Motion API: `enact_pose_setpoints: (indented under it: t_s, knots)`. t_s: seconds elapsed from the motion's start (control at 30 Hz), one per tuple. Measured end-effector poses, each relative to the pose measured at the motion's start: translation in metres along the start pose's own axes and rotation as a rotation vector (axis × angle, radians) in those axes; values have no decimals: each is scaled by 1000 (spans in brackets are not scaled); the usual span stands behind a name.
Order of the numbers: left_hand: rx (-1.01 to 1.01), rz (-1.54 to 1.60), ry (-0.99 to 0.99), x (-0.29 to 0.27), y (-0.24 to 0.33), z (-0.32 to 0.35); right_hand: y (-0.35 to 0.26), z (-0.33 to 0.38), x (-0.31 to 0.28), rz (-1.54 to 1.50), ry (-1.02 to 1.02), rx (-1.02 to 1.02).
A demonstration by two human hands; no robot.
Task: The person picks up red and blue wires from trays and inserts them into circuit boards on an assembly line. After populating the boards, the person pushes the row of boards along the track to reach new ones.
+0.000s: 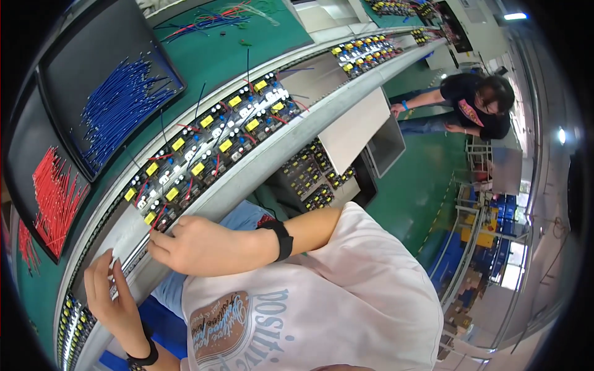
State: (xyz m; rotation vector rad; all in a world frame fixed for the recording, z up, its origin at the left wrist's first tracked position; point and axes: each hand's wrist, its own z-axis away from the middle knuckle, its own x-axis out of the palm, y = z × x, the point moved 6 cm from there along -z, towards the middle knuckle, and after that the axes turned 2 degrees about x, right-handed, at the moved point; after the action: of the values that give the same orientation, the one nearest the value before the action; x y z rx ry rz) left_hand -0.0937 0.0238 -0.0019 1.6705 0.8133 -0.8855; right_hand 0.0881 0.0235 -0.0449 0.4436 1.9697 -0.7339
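Note:
My right hand (201, 246) is at the near end of a panel of circuit boards (207, 145), its fingers curled in. A thin red wire (157, 219) runs from the last board to its fingertips and seems pinched there. My left hand (111, 295) is over the conveyor rail to the left, thumb and fingers apart, holding nothing I can see. The panel lies on the conveyor track and carries yellow blocks, blue and white parts, and loose red and blue wires. Both wrists wear black bands.
Black trays of blue wires (120, 108) and red wires (54, 195) stand on the green bench beyond the track. More boards (365, 54) lie farther along it. Beside the track are a pale panel (359, 130) and stacked boards (306, 173). Another person (473, 105) bends forward at right.

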Motion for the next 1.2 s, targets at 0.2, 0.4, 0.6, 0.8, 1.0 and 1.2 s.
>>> enact_pose_setpoints:
  t_s: [0.2,0.4,0.6,0.8,1.0,1.2]
  knots:
    - [-26,26,88,-6,-15,29,31,24,-24,31,-39,74]
    - [-55,16,162,-13,-19,25,75,47,-52,42,-17,265]
    - [-132,-26,196,-23,-55,52,107,60,-62,172,-28,405]
    - [-132,-100,405,-39,-58,91,110,68,-59,82,35,403]
    - [-215,-180,460,-53,-78,126,132,87,-68,82,-9,513]
    - [-314,-452,552,-75,-120,168,153,91,-75,141,34,558]
